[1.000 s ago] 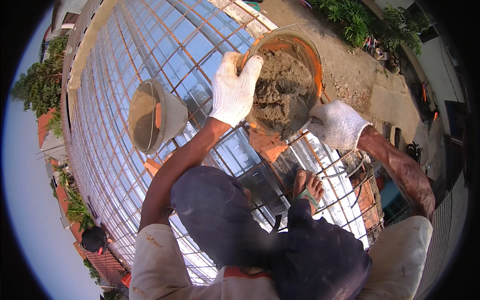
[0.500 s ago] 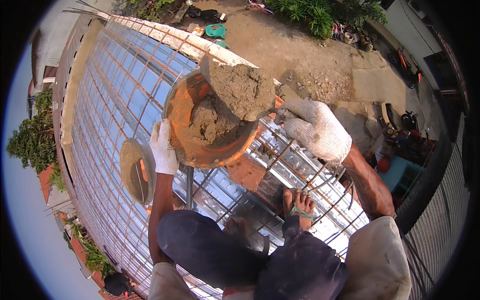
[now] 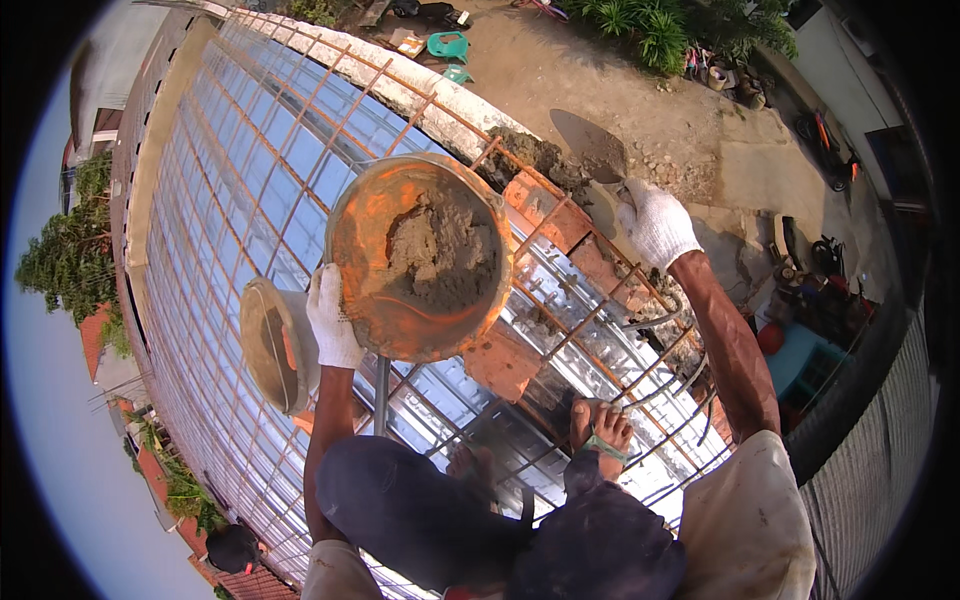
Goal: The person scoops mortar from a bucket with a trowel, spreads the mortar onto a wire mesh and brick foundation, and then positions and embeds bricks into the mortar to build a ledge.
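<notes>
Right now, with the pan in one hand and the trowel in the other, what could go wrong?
1. The left hand alone grips the rim of the orange pan full of mortar; it may tip and spill.
2. The right hand holds the trowel out over the brick edge; mortar could fall to the ground below.
3. A sandalled foot rests on open steel bars; it might slip.

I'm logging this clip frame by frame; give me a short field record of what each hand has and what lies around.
left hand: gloved, grips rim of orange mortar pan
pan contents: wet mortar
right hand: gloved, holds trowel
under the trowel: mortar on brick course
surface: rebar grid over metal decking
nearby: second pan, tilted
</notes>
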### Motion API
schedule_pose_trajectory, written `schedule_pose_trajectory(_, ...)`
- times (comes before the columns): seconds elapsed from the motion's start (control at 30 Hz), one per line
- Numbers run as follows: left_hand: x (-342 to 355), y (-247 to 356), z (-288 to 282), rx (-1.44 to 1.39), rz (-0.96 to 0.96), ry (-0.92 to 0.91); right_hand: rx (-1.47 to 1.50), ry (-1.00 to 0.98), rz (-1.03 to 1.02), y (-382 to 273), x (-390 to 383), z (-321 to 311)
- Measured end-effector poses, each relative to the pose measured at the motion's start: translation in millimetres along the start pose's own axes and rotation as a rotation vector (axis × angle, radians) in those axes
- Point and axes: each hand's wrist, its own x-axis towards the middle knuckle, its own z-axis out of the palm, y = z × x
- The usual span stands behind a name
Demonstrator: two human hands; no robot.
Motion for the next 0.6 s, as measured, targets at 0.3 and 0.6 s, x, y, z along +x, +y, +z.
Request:
schedule_pose_trajectory(0.3,1,-10,2,-0.196,-0.122,0.008,0.121,-0.39,0.217,24,78,3)
schedule_pose_trajectory(0.6,7,-27,-6,-0.07,0.019,-0.001,-0.2,-0.559,-0.064,8,93,-3)
